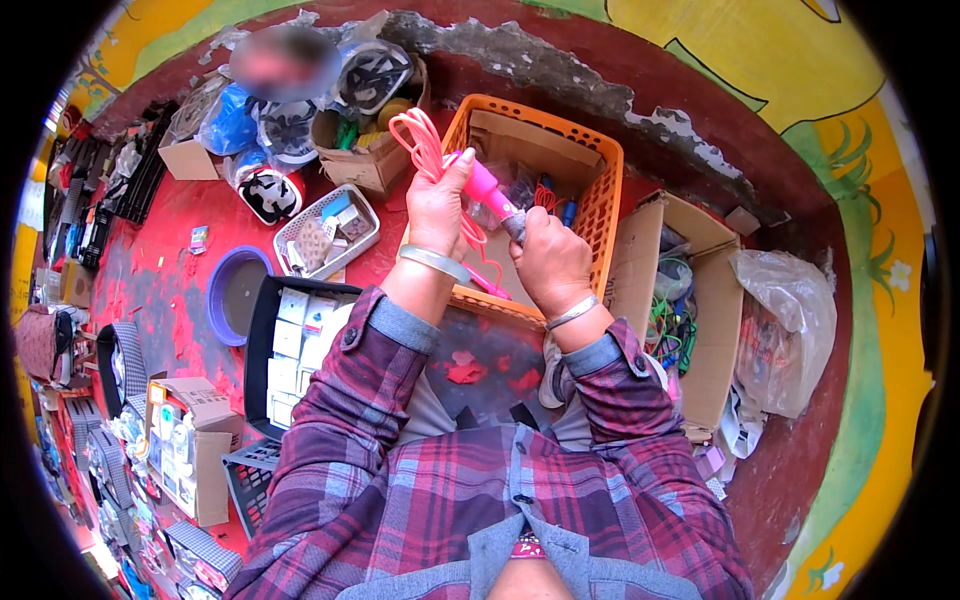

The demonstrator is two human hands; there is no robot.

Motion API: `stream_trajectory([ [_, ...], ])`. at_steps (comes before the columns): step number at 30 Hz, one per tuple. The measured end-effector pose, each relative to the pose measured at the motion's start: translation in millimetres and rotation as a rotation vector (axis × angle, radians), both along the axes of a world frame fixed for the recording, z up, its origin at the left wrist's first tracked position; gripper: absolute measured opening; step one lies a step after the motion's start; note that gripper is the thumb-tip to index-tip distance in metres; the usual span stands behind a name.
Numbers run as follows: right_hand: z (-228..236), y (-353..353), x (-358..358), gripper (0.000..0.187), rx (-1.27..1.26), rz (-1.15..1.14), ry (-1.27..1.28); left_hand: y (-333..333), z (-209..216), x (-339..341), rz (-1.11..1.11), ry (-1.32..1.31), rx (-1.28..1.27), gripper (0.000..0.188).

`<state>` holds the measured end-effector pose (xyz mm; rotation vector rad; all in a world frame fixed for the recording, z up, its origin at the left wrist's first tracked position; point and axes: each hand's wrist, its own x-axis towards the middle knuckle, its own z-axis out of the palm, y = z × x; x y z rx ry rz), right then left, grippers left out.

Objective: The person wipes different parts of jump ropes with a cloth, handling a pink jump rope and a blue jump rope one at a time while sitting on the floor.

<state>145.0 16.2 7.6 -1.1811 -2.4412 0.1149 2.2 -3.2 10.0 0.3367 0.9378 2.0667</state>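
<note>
A pink jump rope point(487, 187) is held up between my two hands, over the near left part of an orange plastic basket point(611, 200). My left hand point(436, 215) is closed round its coiled cord point(421, 145), with the thumb along the pink handle. The handle's grey grip end sits in the closed fingers of my right hand point(553, 265). Below the hands, a loop of cord hangs near a second pink handle point(488, 286) at the basket's near side. Inside the basket are a cardboard sheet point(535, 140), clear wrapping and dark blue handles point(569, 212).
Right of the basket stands an open cardboard box point(712, 340) of coloured cords, beside a clear plastic bag point(795, 320). To the left are a white basket point(368, 242), a purple basin point(213, 305) and a black crate point(262, 350) of small white boxes. Another carton point(372, 172) stands behind.
</note>
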Motion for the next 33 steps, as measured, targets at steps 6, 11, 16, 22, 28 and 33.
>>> stream_trajectory([
  [6,-4.4,1.9,1.9,0.026,-0.070,0.002,0.002,3.6,-8.6,-7.0,0.022,0.031,0.010,0.014],
  [11,-8.5,19.9,16.0,0.019,-0.935,0.219,0.377,0.3,-1.0,-7.7,-0.237,0.035,0.066,0.017],
  [16,15.1,15.6,27.1,0.019,-1.766,0.362,0.803,-6.1,10.3,0.6,-0.568,-0.001,0.152,0.031],
  [22,20.3,16.6,29.5,0.020,-1.892,0.317,0.998,-12.0,13.8,20.0,-0.693,0.063,0.122,0.038],
  [28,30.2,15.7,17.8,0.018,-1.567,0.228,0.820,-6.2,6.8,21.2,-0.487,0.073,0.024,0.028],
  [33,21.3,18.4,10.7,0.015,-1.443,0.213,0.695,-3.0,1.9,15.2,-0.282,0.100,-0.024,0.019],
])
